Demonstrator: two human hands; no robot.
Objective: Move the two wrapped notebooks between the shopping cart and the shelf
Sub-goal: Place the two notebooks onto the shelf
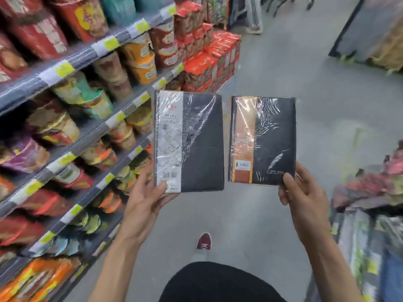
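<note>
Two wrapped notebooks are held up side by side over the aisle floor (272, 68), a narrow gap between them, neither touching the other. The left notebook (189, 141) is a flat rectangle with a matte black cover and a pale grey-white band down its spine side, a barcode printed low on that band; its clear film is wrinkled and throws bright glare streaks. The left hand (148, 198) pinches its lower left corner, thumb pressed on the front over the band, fingers out of sight behind. The right notebook (262, 140) looks a little smaller, black with an orange-brown band and a small barcode label near the bottom; its film is likewise creased and shiny. The right hand (303, 194) grips its lower right corner, thumb on the front face, fingers curled behind. Both covers stand nearly upright, facing the wearer. To the left runs a grey metal shelf unit (87, 52) with yellow-green price tags, stocked with soft, glossy snack bags (39, 29), much blurred. Stacked red cartons (209, 64) sit at the shelf's far end. One dark red shoe (204, 241) shows on the smooth grey floor below.
</note>
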